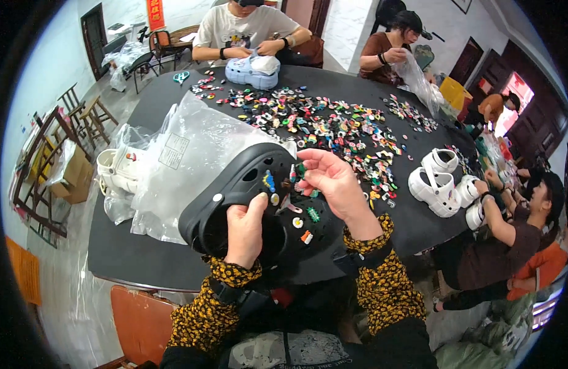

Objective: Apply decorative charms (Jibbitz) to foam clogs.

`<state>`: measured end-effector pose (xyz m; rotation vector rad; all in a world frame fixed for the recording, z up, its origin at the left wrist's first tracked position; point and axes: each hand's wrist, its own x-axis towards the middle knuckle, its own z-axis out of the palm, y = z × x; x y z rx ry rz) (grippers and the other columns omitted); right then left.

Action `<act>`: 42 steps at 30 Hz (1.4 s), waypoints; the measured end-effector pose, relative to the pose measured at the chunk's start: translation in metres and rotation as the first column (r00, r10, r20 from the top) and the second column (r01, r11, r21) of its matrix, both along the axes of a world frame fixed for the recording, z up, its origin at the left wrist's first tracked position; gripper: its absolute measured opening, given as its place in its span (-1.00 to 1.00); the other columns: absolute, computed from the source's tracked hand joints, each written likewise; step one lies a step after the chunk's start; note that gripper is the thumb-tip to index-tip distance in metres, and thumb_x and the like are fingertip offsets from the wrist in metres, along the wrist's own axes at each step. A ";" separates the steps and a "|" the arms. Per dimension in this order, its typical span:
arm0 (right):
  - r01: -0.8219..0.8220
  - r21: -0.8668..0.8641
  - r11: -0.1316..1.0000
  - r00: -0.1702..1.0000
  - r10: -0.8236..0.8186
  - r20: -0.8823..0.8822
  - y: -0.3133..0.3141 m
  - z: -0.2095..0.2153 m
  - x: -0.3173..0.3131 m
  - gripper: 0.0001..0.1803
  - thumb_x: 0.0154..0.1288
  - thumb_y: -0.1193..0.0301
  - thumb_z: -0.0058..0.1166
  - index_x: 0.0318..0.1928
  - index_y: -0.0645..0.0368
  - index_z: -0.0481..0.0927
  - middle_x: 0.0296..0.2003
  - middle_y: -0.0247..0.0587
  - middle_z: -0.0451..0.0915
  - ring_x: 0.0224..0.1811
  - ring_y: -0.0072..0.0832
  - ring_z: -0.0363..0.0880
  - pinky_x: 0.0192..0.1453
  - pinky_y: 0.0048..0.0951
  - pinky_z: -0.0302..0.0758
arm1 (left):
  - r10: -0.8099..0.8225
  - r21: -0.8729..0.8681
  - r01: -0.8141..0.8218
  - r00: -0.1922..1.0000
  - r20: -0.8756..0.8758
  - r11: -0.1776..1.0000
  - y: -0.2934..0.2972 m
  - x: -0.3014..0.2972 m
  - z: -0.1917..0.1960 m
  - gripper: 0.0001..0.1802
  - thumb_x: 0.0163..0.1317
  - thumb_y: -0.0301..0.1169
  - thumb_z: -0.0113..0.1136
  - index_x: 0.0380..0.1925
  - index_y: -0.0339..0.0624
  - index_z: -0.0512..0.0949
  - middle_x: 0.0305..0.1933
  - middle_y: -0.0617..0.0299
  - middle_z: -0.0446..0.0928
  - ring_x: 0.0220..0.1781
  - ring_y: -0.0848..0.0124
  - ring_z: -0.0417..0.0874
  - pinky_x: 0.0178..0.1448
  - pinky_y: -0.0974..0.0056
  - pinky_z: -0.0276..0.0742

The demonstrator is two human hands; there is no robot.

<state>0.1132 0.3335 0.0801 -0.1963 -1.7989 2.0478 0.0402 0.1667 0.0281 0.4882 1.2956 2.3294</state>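
The left hand (246, 229) has its grip closed on a black clog (250, 197), held above the near edge of the dark tabletop (142, 258). On the clog's top, the right hand (333, 181) pinches a small green charm (300, 170). Beyond the clog lie clear plastic bags (185, 154), then scattered colourful charms (321, 123).

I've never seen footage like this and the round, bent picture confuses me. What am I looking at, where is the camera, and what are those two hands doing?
The camera sits on a person's head and looks down through a fisheye lens, so straight edges curve. The two forearms in patterned sleeves belong to that person. The left hand has a grip on a black clog shoe. The right hand pinches small colourful charms against the shoe's top, which already carries several. Beyond lies a dark table with a heap of loose charms, clear plastic bags and white clogs. Other people sit around it, handling shoes too.
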 end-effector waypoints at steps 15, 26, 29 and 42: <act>0.373 0.764 0.527 0.925 -0.143 -0.353 -0.029 -0.022 -0.033 -0.83 0.20 0.68 0.02 -0.19 0.31 0.55 -0.19 -0.15 0.50 -0.28 -0.41 0.60 -0.22 -0.50 0.56 | -0.004 0.060 0.000 0.998 0.058 0.998 -0.004 -0.002 0.002 -0.78 0.29 -0.43 0.10 -0.18 -0.38 0.57 -0.22 0.33 0.59 -0.25 0.61 0.53 -0.15 0.45 0.44; 0.536 0.760 0.367 0.844 -0.221 -0.488 -0.026 -0.033 -0.033 -0.84 0.18 0.67 0.09 -0.20 0.31 0.56 -0.25 -0.08 0.57 -0.22 -0.23 0.58 -0.14 -0.36 0.53 | -0.036 0.060 0.033 0.998 0.056 0.998 -0.003 -0.003 0.001 -0.77 0.26 -0.48 0.11 -0.12 -0.34 0.54 -0.15 0.27 0.59 -0.14 0.52 0.56 0.00 0.37 0.45; 0.511 0.738 0.440 0.859 -0.280 -0.428 -0.024 -0.038 -0.032 -0.85 0.17 0.65 0.08 -0.21 0.30 0.54 -0.27 -0.03 0.55 -0.20 -0.11 0.55 -0.12 -0.26 0.51 | -0.004 0.056 0.001 0.999 0.049 0.998 -0.002 -0.002 0.001 -0.79 0.26 -0.44 0.11 -0.22 -0.38 0.58 -0.24 0.33 0.59 -0.25 0.61 0.52 -0.12 0.44 0.44; 0.490 0.683 0.541 0.872 -0.316 -0.375 -0.031 -0.045 -0.032 -0.88 0.23 0.63 0.03 -0.21 0.29 0.54 -0.31 -0.04 0.54 -0.25 -0.13 0.55 -0.15 -0.29 0.50 | -0.051 0.063 0.046 0.995 0.091 0.997 -0.004 -0.003 0.012 -0.83 0.22 -0.48 0.17 -0.22 -0.34 0.58 -0.26 0.33 0.59 -0.26 0.60 0.54 -0.13 0.43 0.45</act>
